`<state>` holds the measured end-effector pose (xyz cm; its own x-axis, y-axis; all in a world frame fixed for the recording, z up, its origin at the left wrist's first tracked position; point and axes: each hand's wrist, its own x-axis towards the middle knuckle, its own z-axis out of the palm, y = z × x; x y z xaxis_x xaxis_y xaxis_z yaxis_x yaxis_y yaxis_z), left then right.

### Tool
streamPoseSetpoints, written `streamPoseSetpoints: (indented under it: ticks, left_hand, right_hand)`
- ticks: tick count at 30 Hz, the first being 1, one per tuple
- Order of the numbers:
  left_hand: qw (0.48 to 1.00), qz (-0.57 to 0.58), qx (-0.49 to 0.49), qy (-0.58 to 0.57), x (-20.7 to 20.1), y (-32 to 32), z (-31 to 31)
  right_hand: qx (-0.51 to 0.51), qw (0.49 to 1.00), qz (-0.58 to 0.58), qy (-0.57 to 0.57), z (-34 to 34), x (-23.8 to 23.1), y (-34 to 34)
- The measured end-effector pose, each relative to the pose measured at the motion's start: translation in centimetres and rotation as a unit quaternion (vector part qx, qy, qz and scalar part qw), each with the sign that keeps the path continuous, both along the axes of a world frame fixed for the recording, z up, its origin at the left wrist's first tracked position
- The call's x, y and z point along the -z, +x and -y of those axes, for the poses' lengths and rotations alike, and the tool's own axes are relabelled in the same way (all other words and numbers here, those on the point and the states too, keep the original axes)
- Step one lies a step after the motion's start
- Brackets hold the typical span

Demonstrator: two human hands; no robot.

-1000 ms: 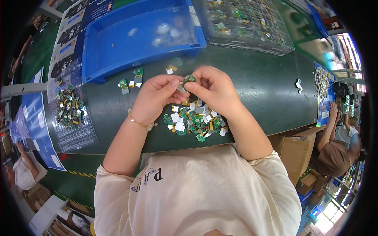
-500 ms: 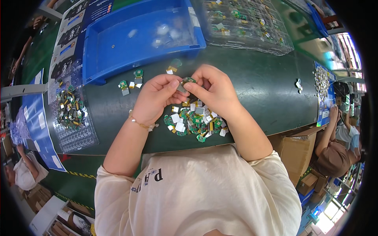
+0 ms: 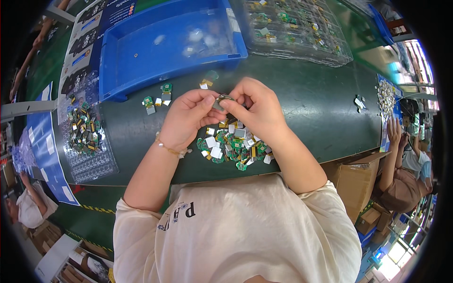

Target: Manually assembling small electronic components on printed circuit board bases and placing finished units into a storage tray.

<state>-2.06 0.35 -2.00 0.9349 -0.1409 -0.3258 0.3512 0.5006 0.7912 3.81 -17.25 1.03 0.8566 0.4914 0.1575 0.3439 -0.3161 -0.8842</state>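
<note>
Between my two hands is a small green circuit board with a grey battery (image 3: 219, 102). My left hand (image 3: 195, 110) pinches its left side between thumb and fingers. My right hand (image 3: 252, 106) grips the other side, thumb pressed over it, partly hiding the piece. Just below my hands lies a heap of similar circuit boards (image 3: 236, 145) with silver and white battery squares. Left of my left hand sit a few separate boards (image 3: 149, 104). One more board (image 3: 206, 84) lies just beyond my fingers.
A blue bin (image 3: 141, 75) with small clear pieces stands at the far left. Stacked clear trays (image 3: 302, 54) of boards stand beyond my right hand. Another clear tray (image 3: 94, 166) bears a board pile at left. A cardboard box (image 3: 355, 186) and other people are at right.
The board between my fingers has tilted a little, while my hands stay in nearly the same place. At the right, another person's hands have shifted by the table edge.
</note>
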Motion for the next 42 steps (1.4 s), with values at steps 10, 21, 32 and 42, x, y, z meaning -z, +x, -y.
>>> streamPoseSetpoints:
  ticks: [10, 21, 32, 42]
  left_hand:
    - [0.998, -0.039, -0.040, 0.043, -0.8, -0.2, 0.5]
    - [0.991, 0.060, -0.044, 0.111, -0.5, -0.4, 0.6]
    - [0.984, 0.085, -0.036, 0.151, -1.1, -0.4, 1.1]
    - [0.996, 0.039, -0.072, -0.026, -0.5, -0.1, 0.2]
  right_hand:
    - [0.016, 0.998, 0.051, 0.011, -0.4, 0.7, 0.0]
    - [0.014, 0.999, 0.037, -0.013, -0.1, 0.6, 0.1]
    - [-0.042, 0.984, -0.172, 0.029, 0.7, 1.1, 1.0]
    - [-0.028, 0.973, 0.225, 0.042, 0.1, 0.5, 1.0]
